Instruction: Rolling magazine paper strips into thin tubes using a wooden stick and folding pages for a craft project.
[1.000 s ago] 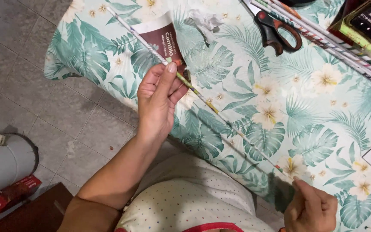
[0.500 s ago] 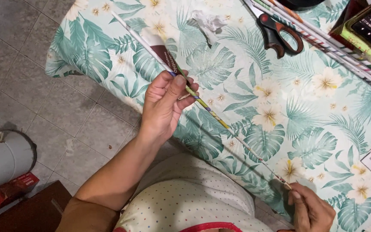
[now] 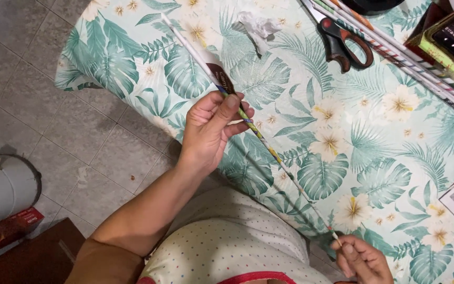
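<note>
Her left hand pinched the long, thin rolled-paper tube mid-length while her right hand gripped its tip, keeping it taut above the leaf-printed tablecloth.

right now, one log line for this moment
left hand: pinching rolled paper tube | right hand: gripping tube's near end | scissors: on floral tablecloth

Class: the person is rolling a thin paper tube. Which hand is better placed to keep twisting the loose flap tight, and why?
Probably the left hand: its fingers pinch the paper tube right by the unrolled brown flap. The right hand only holds the thin far tip.
</note>
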